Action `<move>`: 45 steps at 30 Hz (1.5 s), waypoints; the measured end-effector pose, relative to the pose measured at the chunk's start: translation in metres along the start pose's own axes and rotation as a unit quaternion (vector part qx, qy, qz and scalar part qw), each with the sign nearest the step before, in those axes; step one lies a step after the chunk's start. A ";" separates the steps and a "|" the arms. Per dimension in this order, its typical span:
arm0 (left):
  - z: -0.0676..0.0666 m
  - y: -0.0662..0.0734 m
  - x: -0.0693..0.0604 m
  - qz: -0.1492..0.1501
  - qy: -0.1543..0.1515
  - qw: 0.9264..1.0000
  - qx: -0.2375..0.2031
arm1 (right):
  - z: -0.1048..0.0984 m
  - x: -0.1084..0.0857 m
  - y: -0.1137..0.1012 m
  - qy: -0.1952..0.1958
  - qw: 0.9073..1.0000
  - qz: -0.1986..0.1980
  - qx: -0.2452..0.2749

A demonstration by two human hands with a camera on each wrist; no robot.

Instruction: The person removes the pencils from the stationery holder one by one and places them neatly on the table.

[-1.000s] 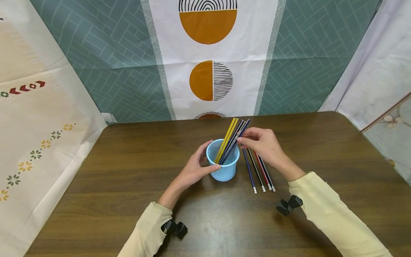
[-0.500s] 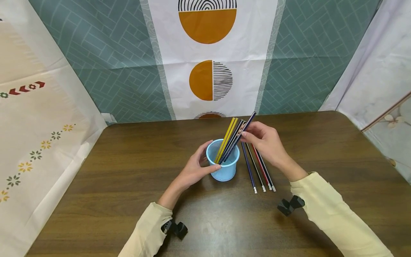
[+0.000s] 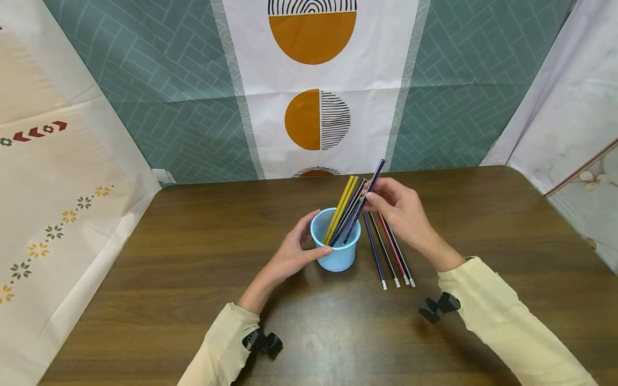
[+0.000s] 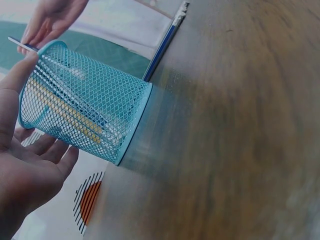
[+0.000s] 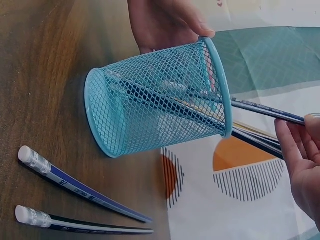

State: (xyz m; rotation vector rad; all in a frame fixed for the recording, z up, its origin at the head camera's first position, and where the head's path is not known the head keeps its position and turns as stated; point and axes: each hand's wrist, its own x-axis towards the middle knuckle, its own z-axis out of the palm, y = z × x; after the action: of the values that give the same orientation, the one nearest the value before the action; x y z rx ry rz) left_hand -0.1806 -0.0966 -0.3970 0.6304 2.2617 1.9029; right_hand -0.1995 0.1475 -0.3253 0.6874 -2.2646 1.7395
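Note:
A light blue mesh pencil cup [image 3: 336, 261] stands upright on the table. My left hand [image 3: 293, 251] grips it from the left, thumb at the near rim and fingers round the far side. Two yellow pencils [image 3: 344, 201] and several dark ones lean inside it. Above the rim, my right hand [image 3: 399, 212] pinches a dark blue pencil [image 3: 378, 171] near its upper part; the pencil slants, its lower end within the cup. The right wrist view shows that pencil [image 5: 255, 108] passing through the mouth of the cup [image 5: 155, 107], apart from the others.
Right of the cup, several pencils lie side by side on the brown wooden table [image 3: 193, 257]: a blue pencil [image 3: 375, 257], dark ones and a red pencil [image 3: 393, 249], eraser ends toward me. A patterned cloth [image 3: 203, 96] hangs behind the table's far edge.
My right hand has moved slightly up and away, drawing the dark blue pencil apart from the bunch and more upright, its lower end further right in the cup. The left hand has kept still.

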 end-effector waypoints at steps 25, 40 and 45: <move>0.000 0.000 0.000 0.003 -0.002 1.000 0.005 | -0.008 0.014 -0.027 0.023 0.999 -0.019 -0.046; 0.000 0.000 0.000 -0.001 -0.001 1.000 -0.005 | -0.014 0.017 -0.040 0.043 0.997 -0.049 -0.034; 0.000 0.000 0.000 -0.005 0.000 1.000 -0.001 | -0.012 0.017 -0.041 0.043 0.997 -0.051 -0.040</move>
State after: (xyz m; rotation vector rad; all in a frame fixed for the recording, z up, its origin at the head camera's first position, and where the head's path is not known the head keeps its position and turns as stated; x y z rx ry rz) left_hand -0.1803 -0.0970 -0.3966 0.6174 2.2573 1.9007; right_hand -0.1964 0.1472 -0.2794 0.6857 -2.1896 1.5920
